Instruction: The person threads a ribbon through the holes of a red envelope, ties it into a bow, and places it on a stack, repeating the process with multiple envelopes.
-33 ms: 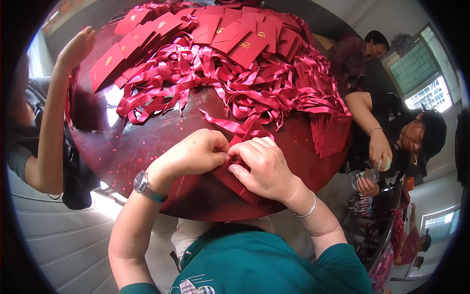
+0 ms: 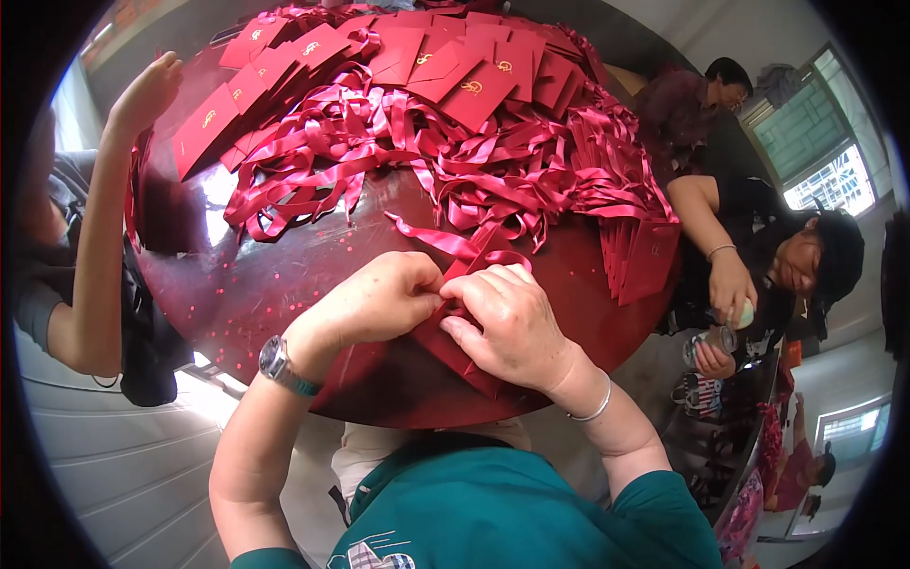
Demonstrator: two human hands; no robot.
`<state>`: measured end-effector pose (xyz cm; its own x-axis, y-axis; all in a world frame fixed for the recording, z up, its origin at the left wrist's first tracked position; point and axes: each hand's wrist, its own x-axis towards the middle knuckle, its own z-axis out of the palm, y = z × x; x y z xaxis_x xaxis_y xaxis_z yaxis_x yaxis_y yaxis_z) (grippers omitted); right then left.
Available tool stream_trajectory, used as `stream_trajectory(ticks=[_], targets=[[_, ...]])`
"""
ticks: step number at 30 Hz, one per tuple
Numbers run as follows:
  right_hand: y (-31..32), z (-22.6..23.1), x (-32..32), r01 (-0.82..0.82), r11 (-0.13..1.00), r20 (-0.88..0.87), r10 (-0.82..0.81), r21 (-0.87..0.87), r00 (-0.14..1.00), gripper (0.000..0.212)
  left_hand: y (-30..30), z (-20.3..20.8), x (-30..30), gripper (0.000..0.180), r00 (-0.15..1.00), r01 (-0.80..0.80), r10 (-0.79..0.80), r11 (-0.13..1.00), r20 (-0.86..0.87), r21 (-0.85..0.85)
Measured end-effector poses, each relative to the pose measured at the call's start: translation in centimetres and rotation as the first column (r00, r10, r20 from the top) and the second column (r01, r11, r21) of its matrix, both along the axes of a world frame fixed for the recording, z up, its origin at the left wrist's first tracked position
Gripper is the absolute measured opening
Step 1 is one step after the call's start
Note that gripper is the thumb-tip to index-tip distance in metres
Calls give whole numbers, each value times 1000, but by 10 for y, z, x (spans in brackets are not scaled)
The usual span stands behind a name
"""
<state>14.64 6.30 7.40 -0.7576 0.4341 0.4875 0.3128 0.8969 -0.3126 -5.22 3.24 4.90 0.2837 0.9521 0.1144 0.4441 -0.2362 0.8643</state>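
Note:
My left hand and my right hand meet over a small red paper gift bag near the front of the round table. Both sets of fingers are closed in a pinch at the bag's edge. The fingertips hide the exact spot they grip. A shiny red ribbon runs from beneath my right hand toward the far left, its end lying loose. Another bit of ribbon curls just above my right fingers.
Heaped red ribbons and red bags with gold emblems cover the table's far half. More bags lean in a row at right. One person's arm is at left; another person at right holds a clear jar.

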Motion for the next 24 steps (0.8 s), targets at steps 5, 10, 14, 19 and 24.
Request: stream_trajectory(ticks=[5, 10, 14, 19, 24], targets=[[-12, -23, 25, -100, 963, -237, 161, 250, 958, 22, -6, -9, -1, 9, 986, -157, 152, 985, 66, 70], [-28, -44, 23, -100, 994, -27, 101, 42, 995, 46, -6, -26, 1, 7, 979, -198, 192, 975, 69, 101], [-25, -51, 20, -15, 981, 35, 8, 194, 999, 43, -7, -16, 2, 6, 981, -194, 193, 981, 33, 16], [-16, -41, 20, -129, 984, -63, 138, 124, 988, 32, -10, -21, 9, 7, 963, -243, 241, 970, 120, 0], [7, -12, 9, 96, 985, -148, -75, 142, 986, 27, -13, -20, 12, 9, 967, -250, 247, 967, 60, 50]])
